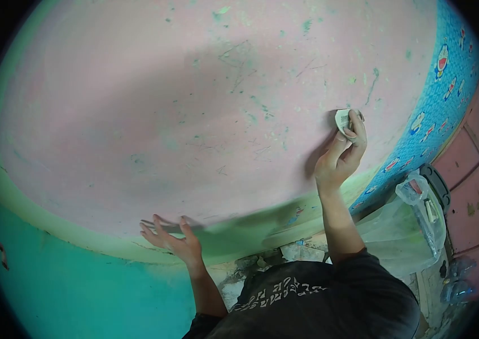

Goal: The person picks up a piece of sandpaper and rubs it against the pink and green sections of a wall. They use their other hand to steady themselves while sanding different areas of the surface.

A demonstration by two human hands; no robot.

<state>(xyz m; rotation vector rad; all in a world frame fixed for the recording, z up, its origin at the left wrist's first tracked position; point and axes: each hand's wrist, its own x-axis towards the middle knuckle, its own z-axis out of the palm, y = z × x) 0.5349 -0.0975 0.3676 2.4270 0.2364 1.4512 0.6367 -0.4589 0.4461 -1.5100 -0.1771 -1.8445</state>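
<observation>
A large pink wall (205, 124) with green scuffs and scratches fills most of the head view. Between the thumb and fingers of my right hand (342, 152) is a small folded piece of sandpaper (342, 120), pale with dark print on its back. That hand holds it against or very close to the wall, on the right side. Lower left, my left hand (174, 240) is open with fingers spread and holds nothing. Its fingertips are at the pink area's lower edge, where their shadows fall close by; whether they touch cannot be made out.
A pale green band (239, 231) borders the pink paint, with a turquoise surface (98, 294) at lower left. Blue cartoon-patterned covering (425, 121) runs down the right. Below it lie a clear plastic bag (403, 231), a grey plastic object (437, 183) and a clear bottle (458, 291).
</observation>
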